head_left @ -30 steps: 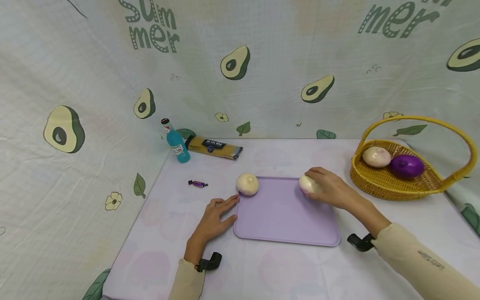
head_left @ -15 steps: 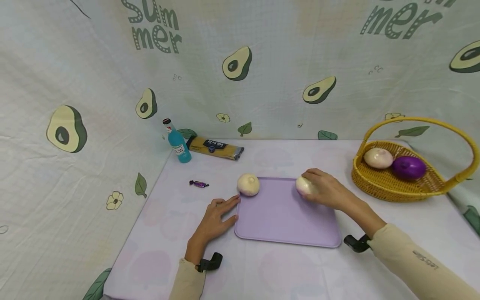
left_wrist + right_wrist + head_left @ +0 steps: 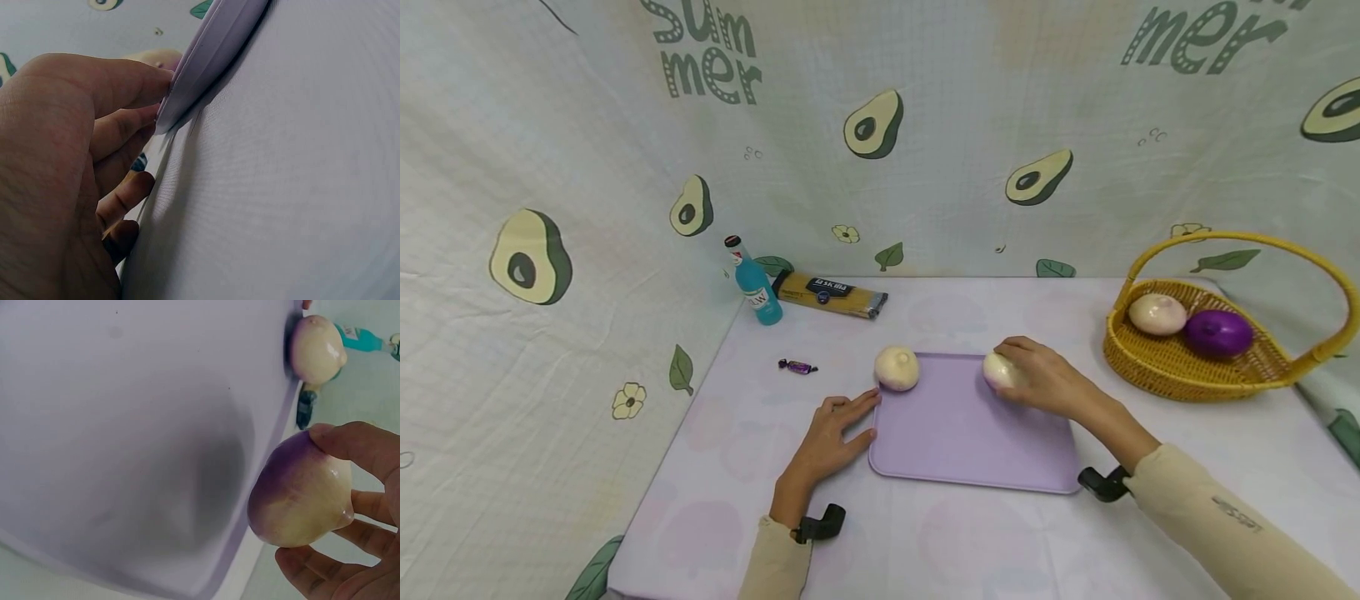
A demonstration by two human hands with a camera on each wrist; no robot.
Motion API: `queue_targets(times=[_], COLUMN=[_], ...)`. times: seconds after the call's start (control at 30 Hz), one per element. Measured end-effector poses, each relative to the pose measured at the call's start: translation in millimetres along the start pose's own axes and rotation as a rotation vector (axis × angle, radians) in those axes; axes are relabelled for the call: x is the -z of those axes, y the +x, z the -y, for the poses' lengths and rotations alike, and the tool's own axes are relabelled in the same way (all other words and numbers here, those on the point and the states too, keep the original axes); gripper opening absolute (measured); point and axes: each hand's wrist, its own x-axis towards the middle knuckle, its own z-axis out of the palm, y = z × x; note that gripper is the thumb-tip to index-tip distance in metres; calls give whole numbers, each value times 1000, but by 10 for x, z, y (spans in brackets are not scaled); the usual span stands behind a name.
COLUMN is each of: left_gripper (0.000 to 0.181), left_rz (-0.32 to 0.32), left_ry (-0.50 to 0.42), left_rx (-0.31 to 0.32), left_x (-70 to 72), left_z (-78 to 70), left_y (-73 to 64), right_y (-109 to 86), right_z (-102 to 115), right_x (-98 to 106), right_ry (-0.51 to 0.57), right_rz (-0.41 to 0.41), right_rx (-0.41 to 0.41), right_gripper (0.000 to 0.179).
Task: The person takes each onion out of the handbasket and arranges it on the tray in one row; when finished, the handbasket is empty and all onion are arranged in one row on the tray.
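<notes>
A lilac tray (image 3: 970,442) lies on the table, with a cream-white turnip (image 3: 896,368) at its far left corner. My left hand (image 3: 829,437) touches the tray's left edge with its fingertips and thumb, fingers extended. Over the far right part of the tray, my right hand (image 3: 1048,379) holds a second turnip (image 3: 297,494), cream with a purple end, between thumb and fingers. In the right wrist view, a shadow falls on the tray beside this turnip. Whether it touches the tray is hard to tell.
To the right stands a yellow wicker basket (image 3: 1172,387) with a tall handle, holding a pale turnip (image 3: 1157,315) and a purple vegetable (image 3: 1217,333). At the back left are a blue bottle (image 3: 760,292) and a pasta packet (image 3: 827,296). A wrapped candy (image 3: 797,367) lies nearer.
My right hand has moved a short way left over the tray with the turnip in its grip. The left hand stays at the tray's edge.
</notes>
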Motion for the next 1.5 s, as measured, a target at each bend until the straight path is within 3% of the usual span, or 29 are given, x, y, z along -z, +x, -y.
queue_targets(times=[0.23,0.7,1.5], left_gripper=[55,55,54], left_rz=[7,16,4], left_ry=[0,6,15], left_rx=[10,2,3], left_x=[-1,5,16], left_z=[10,-19,-36], left_y=[-1,2,2], right_y=[54,117,265], right_z=[44,116,231], right_x=[-53,-133,-229], right_ry=[17,16,26], right_rz=[16,-4,12], right_rx=[-9,66,77], right_gripper=[57,55,58])
